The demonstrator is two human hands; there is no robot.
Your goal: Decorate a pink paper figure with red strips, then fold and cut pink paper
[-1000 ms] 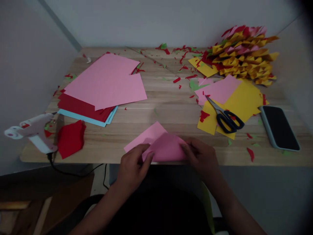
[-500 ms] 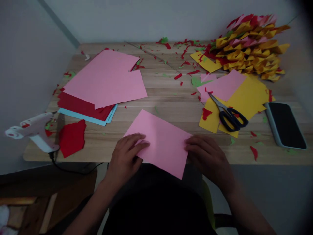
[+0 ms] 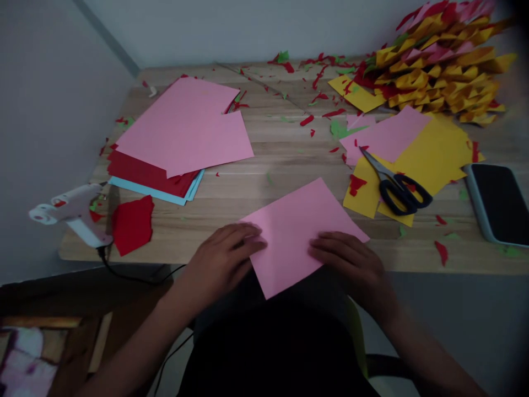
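A pink sheet lies flat at the near edge of the worktop, turned at an angle so one corner overhangs toward the person's lap. Both hands press on it, which keeps it from sliding off that edge.

Left hand: fingers stretched out and nearly flat, tips resting on the sheet's left corner. Not gripping, just pinning it down. Right hand: fingers loosely curved, laid on the sheet's near-right edge, palm down, also w/o any pinch that I can see (thumbs are hidden, so whether one is tucked under the paper I can't tell).

Other stuff is kept out of the working spot but within reach:
- stack of pink, red & blue sheets at far left, fanned so each colour shows
- glue gun at the left edge, its cord hanging off the worktop, w/ a red scrap just beside it
- scissors closed, lying on yellow and pink sheets at right
- phone face up, further right
- heap of folded yellow, red & pink pieces piled at the far right corner
- red and green offcuts scattered across the far side
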